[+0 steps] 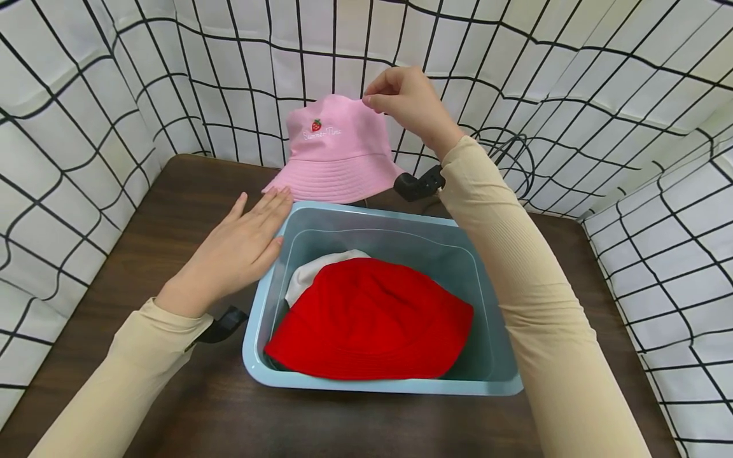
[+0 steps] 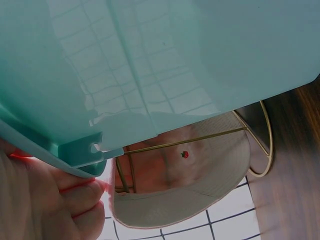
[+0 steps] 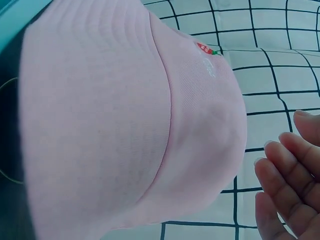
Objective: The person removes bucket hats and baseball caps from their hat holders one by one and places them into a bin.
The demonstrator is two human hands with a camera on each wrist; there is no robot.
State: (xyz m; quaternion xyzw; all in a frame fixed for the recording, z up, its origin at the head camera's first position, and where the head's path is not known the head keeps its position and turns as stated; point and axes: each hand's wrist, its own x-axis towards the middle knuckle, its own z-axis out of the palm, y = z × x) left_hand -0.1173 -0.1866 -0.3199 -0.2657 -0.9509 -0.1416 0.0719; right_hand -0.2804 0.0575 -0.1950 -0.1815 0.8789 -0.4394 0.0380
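Observation:
A pink bucket hat (image 1: 343, 140) with a strawberry and white lettering sits at the back on a gold wire stand (image 2: 267, 165). My left hand (image 1: 240, 242) lies over the left rim of the light blue basin (image 1: 395, 219), fingers straight, their tips by the hat's brim. Beside the crown's upper right is my right hand (image 1: 409, 102), its fingers loosely bent; the right wrist view shows a gap between them and the hat. Inside the basin a red bucket hat (image 1: 372, 324) lies over a white cloth item (image 1: 317, 270), mostly hidden.
The basin stands on a dark wooden table (image 1: 189, 394). White cloth with a black grid (image 1: 240, 76) rises behind and at both sides. A black wrist camera (image 1: 420, 183) hangs under my right wrist, close to the pink hat's brim.

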